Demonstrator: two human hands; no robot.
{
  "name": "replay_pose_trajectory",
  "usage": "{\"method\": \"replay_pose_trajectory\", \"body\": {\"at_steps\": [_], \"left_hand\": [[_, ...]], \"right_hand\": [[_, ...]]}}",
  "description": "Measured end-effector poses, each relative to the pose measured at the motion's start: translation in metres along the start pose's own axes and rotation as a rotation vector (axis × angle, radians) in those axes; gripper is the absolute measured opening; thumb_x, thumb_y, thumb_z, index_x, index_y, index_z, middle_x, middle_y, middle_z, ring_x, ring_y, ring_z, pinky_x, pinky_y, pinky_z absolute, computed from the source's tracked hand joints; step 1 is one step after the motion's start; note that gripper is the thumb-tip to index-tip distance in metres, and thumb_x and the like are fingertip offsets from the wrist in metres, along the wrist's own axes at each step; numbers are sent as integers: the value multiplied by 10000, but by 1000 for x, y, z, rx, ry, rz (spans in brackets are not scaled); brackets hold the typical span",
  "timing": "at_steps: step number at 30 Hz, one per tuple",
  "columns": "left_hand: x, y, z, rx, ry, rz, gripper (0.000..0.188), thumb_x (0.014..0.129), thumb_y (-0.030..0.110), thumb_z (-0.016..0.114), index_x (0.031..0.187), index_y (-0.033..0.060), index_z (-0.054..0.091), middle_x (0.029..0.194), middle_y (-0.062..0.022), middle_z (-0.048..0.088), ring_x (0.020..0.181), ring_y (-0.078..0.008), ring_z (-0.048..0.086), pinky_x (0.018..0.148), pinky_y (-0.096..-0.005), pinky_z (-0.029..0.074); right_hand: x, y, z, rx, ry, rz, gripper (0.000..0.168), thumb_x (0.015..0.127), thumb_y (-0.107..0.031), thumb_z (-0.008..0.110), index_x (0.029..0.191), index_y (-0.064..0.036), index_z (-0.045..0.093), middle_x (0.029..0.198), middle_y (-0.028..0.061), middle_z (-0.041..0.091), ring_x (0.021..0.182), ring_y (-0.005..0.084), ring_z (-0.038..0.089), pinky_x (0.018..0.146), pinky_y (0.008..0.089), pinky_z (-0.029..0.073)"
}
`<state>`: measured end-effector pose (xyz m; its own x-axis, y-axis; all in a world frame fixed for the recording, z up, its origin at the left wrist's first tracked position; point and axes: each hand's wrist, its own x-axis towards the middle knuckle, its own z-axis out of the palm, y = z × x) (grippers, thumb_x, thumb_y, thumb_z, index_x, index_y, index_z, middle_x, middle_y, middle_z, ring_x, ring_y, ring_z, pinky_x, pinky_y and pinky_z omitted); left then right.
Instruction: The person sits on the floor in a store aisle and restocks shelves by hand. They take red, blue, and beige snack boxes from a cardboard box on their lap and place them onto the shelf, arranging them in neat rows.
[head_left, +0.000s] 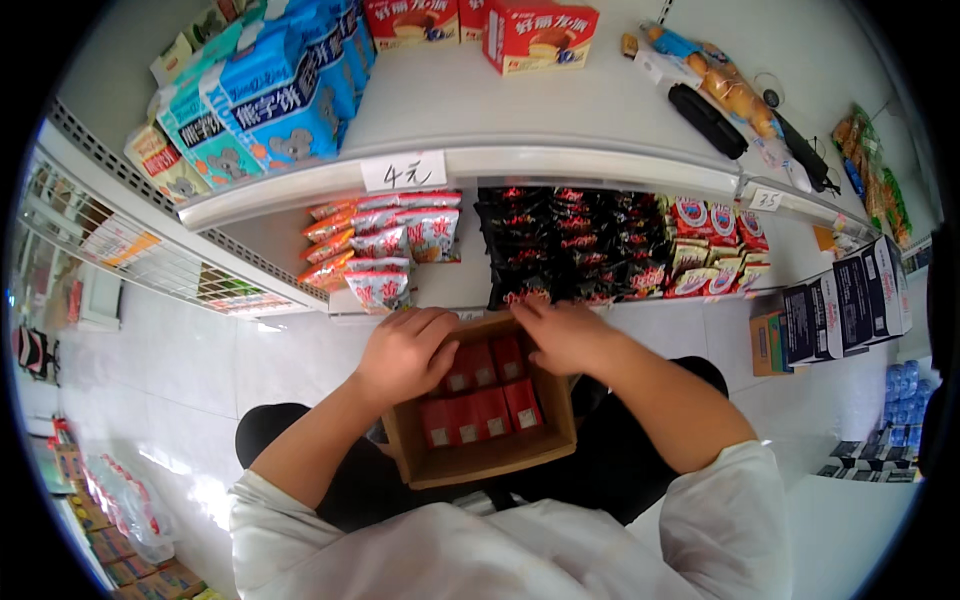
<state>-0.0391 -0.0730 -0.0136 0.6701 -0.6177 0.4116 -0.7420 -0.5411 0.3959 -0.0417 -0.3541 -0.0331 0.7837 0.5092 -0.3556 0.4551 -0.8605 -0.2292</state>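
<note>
An open cardboard box (487, 471) stands before me, between my knees, with several red packs (480, 416) in rows inside. My left hand (411, 352) rests at the box's far left edge, fingers bent over the rim. Across from it, my right hand (562, 334) lies at the far right corner, its fingertips near the black snack bags (517, 255) on the lower shelf. Whether either hand grips the cardboard is not plain. Silver and white snack bags (379, 285) and orange ones (328, 251) sit on that shelf above my left hand.
The upper shelf's front edge (555, 161) juts over the lower one. It carries blue biscuit bags (277, 97), red cake boxes (540, 37), a black case (707, 120) and bagged bread (731, 90). Dark cartons (847, 300) are stacked at right, and a wire rack (165, 255) stands at left.
</note>
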Motion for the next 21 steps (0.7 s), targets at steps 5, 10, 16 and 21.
{"method": "replay_pose_trajectory", "body": {"at_steps": [5, 10, 16, 21], "left_hand": [[76, 33, -65, 62, 219, 218, 327, 786, 8, 686, 1110, -41, 672, 1120, -207, 701, 985, -396, 684, 885, -457, 550], [231, 38, -93, 375, 465, 394, 354, 804, 89, 736, 1145, 27, 663, 1175, -201, 631, 1084, -361, 635, 891, -462, 533], [364, 13, -73, 708, 236, -107, 526, 985, 451, 576, 1393, 120, 595, 1438, -207, 556, 1345, -412, 526, 1097, -570, 436], [419, 0, -61, 526, 38, -450, 633, 1018, 576, 431, 1471, 146, 535, 1564, -193, 447, 1469, -433, 378, 1168, -573, 351]], "right_hand": [[11, -6, 6, 6, -38, 23, 708, 888, -305, 712, 1478, -7, 457, 1411, 238, 559, 1218, 411, 627, 976, 538, 535], [28, 2, 8, 9, -70, 5, 689, 885, -339, 716, 1453, -24, 489, 1330, 201, 608, 1194, 384, 644, 960, 524, 542], [31, -19, -7, -25, -131, -16, 671, 887, -343, 728, 1454, -66, 499, 1348, 171, 607, 1215, 366, 639, 958, 505, 545], [31, -2, -10, 39, -144, -17, 595, 889, -311, 710, 1416, -104, 528, 1351, 165, 608, 1225, 381, 635, 959, 561, 533]]}}
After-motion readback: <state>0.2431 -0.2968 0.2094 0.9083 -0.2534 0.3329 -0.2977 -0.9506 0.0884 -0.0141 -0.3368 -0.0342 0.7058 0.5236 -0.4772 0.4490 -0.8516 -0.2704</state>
